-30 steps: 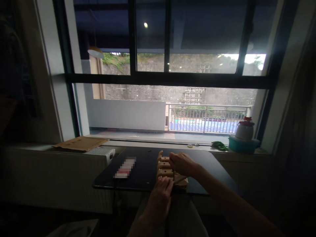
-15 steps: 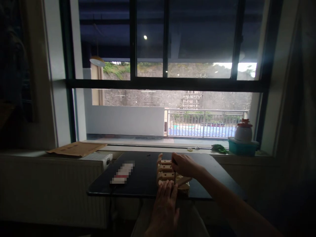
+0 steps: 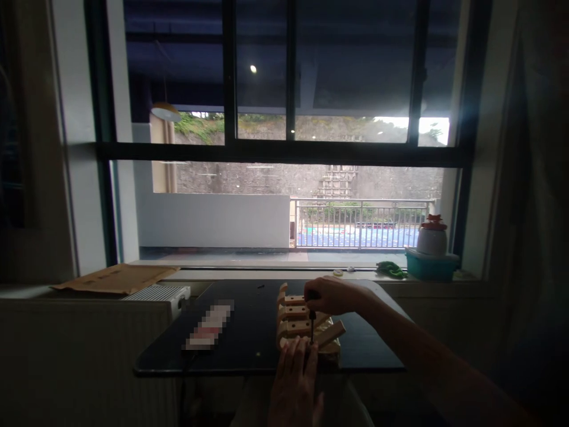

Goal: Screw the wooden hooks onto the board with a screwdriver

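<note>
A small wooden assembly of light slats (image 3: 297, 324) stands near the front edge of a dark table (image 3: 240, 350). My right hand (image 3: 334, 295) is closed round the handle of a thin dark tool, likely a screwdriver (image 3: 312, 326), whose shaft points straight down into the wood. My left hand (image 3: 297, 372) rests at the near side of the assembly, fingers laid flat against its front and steadying it.
A blurred flat packet (image 3: 208, 324) lies on the table's left. A white box (image 3: 156, 293) and brown cardboard (image 3: 116, 277) sit on the sill at left. A teal tub with a white pot (image 3: 431, 252) and a green cloth (image 3: 391, 270) stand at right below the big window.
The view has shifted, so the table sits lower and more to the left. My right hand has lifted a little, showing the tool's shaft. My left hand stays at the front.
</note>
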Demonstrator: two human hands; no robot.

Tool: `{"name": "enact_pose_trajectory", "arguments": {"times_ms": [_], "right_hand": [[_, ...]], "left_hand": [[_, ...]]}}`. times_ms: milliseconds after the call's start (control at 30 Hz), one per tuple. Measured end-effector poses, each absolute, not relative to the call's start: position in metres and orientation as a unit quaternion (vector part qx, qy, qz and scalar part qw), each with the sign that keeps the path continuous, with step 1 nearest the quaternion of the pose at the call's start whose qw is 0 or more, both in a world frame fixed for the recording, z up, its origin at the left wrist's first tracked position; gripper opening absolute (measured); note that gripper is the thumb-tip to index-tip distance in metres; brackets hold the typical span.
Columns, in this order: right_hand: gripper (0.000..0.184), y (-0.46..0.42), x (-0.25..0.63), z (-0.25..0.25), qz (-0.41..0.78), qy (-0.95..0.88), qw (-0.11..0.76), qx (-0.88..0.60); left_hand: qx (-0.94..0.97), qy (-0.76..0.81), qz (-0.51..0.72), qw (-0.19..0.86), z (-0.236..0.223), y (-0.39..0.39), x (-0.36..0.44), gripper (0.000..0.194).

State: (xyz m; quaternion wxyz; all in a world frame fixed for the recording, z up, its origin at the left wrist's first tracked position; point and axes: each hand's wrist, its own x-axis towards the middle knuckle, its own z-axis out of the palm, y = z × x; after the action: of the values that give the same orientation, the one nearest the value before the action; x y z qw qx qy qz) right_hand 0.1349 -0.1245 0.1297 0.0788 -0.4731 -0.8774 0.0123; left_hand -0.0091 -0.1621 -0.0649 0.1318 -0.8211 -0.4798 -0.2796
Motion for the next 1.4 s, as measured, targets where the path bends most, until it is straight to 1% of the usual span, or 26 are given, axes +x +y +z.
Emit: {"name": "enact_pose_trajectory", "arguments": {"times_ms": [200, 367, 567, 767, 867, 1033, 1167, 1300, 1400], "right_hand": [[0.024, -0.124, 0.130, 0.120, -0.003, -0.867, 0.092, -0.490], [0.029, -0.124, 0.132, 0.125, 0.006, -0.871, 0.084, -0.484], [0.019, -0.122, 0.135, 0.132, 0.012, -0.883, 0.071, -0.464], [0.029, -0.123, 0.134, 0.125, 0.003, -0.869, 0.074, -0.490], [0.031, -0.125, 0.134, 0.128, -0.003, -0.866, 0.069, -0.495], [0.024, -0.126, 0.137, 0.141, -0.006, -0.876, 0.057, -0.479], [0.022, -0.124, 0.139, 0.140, 0.003, -0.881, 0.052, -0.470], [0.029, -0.122, 0.139, 0.132, -0.001, -0.874, 0.057, -0.482], [0.037, -0.122, 0.137, 0.132, -0.010, -0.868, 0.058, -0.494]], "left_hand": [[-0.837, -0.459, -0.266, 0.133, -0.062, -0.162, -0.014, 0.072], [-0.840, -0.456, -0.258, 0.143, -0.063, -0.161, -0.015, 0.072], [-0.819, -0.471, -0.280, 0.171, -0.073, -0.156, -0.009, 0.073], [-0.855, -0.437, -0.236, 0.149, -0.059, -0.162, -0.022, 0.067], [-0.859, -0.434, -0.226, 0.151, -0.060, -0.159, -0.023, 0.068], [-0.840, -0.456, -0.246, 0.160, -0.071, -0.150, -0.018, 0.075], [-0.859, -0.432, -0.231, 0.147, -0.066, -0.155, -0.022, 0.070], [-0.858, -0.439, -0.228, 0.142, -0.058, -0.163, -0.024, 0.069], [-0.849, -0.446, -0.240, 0.150, -0.065, -0.159, -0.020, 0.071]]}}
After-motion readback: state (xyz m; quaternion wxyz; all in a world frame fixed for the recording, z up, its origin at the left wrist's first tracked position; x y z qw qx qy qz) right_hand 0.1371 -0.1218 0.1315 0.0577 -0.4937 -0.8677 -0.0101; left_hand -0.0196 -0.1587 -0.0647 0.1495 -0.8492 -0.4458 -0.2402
